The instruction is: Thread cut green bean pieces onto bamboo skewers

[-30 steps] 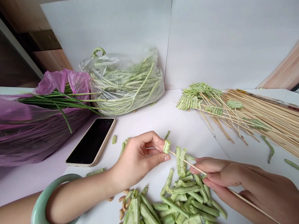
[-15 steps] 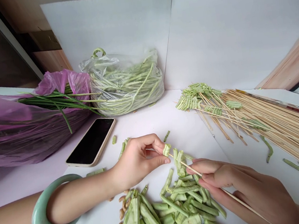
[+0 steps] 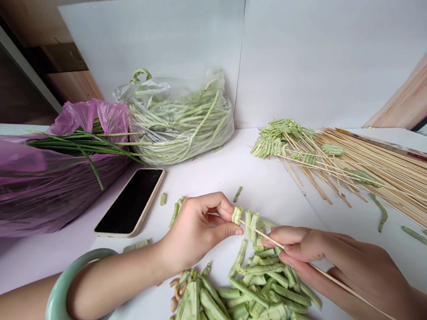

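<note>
My left hand (image 3: 204,228) pinches a short green bean piece (image 3: 237,215) between thumb and fingertips. In my right hand (image 3: 341,263) is a thin wooden skewer (image 3: 346,287), gripped behind its tip and slanting up to the left. Several bean pieces (image 3: 253,226) sit along the skewer near its front, crosswise to it. The skewer's tip meets the piece in my left hand; how deep it goes is hidden. Just below both hands lies a heap of cut bean pieces (image 3: 257,293), with several brown beans (image 3: 173,303) at its left side.
A phone (image 3: 129,203) lies left of my hands. Behind stand a clear bag of long beans (image 3: 182,122) and a purple bag (image 3: 4,189) with green stalks. At right are a pile of bare skewers (image 3: 396,175) and bean-loaded skewers (image 3: 285,134). White boards (image 3: 332,54) form the back.
My right hand has shifted slightly left with the skewer, bringing the threaded bean pieces nearer my left fingertips. My left hand stays almost still.
</note>
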Tool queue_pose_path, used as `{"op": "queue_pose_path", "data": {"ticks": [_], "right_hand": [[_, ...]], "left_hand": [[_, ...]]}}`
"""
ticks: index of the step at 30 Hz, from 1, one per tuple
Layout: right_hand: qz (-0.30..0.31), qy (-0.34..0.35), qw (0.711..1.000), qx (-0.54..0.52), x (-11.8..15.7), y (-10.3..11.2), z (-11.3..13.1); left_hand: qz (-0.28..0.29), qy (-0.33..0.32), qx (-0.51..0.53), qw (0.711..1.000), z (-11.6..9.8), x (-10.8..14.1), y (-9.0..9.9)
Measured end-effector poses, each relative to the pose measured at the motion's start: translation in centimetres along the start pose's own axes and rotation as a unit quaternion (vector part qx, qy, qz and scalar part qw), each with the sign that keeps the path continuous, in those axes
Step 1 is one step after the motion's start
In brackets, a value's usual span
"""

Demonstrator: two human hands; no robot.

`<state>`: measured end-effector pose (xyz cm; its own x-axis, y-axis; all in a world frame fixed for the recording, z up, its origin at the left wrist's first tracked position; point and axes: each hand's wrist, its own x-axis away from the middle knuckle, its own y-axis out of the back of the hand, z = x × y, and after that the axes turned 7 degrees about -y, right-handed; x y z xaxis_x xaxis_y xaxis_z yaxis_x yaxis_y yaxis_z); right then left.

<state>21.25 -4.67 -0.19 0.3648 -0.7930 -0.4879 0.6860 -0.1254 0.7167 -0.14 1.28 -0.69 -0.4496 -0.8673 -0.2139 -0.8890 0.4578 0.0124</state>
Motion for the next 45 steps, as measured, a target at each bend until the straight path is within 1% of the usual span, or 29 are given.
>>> {"op": "queue_pose_path", "data": {"ticks": [4,8,11,14,18,22,25,29,34,38,45], "right_hand": [[0.000,-0.014,1.000,0.007,0.0,0.0,0.1],[-0.007,-0.022,1.000,-0.007,-0.4,0.4,0.3],[-0.005,-0.069,0.996,-0.056,-0.6,0.8,0.2],[-0.001,-0.115,0.985,-0.129,-0.7,1.1,0.0],[0.005,-0.147,0.969,-0.197,-0.5,1.2,-0.2],[0.014,-0.160,0.954,-0.252,-0.3,1.0,-0.1],[0.009,-0.157,0.949,-0.271,-0.3,0.8,-0.1],[0.012,-0.137,0.954,-0.265,-0.4,0.8,-0.1],[-0.008,-0.117,0.965,-0.234,-0.4,0.9,0.3],[0.001,-0.117,0.968,-0.222,-0.3,0.9,0.5],[-0.007,-0.079,0.973,-0.216,-0.1,0.7,0.5]], "left_hand": [[-0.004,-0.001,0.003,1.000,0.1,0.0,0.0],[0.001,-0.003,0.054,0.999,-0.1,-0.2,0.1],[0.006,-0.013,0.096,0.995,-0.4,-0.4,0.3],[0.004,-0.018,0.114,0.993,-0.7,-0.6,0.5],[0.011,0.002,0.147,0.989,-0.5,-0.6,0.7],[0.021,0.034,0.189,0.981,-0.3,-0.7,0.8],[0.026,0.059,0.214,0.975,-0.4,-0.7,0.7],[0.028,0.072,0.234,0.969,-0.5,-0.6,0.6],[0.034,0.070,0.252,0.965,-0.4,-0.5,0.4],[0.033,0.066,0.266,0.961,-0.4,-0.4,0.3],[0.034,0.061,0.279,0.958,-0.2,-0.1,0.1]]}}
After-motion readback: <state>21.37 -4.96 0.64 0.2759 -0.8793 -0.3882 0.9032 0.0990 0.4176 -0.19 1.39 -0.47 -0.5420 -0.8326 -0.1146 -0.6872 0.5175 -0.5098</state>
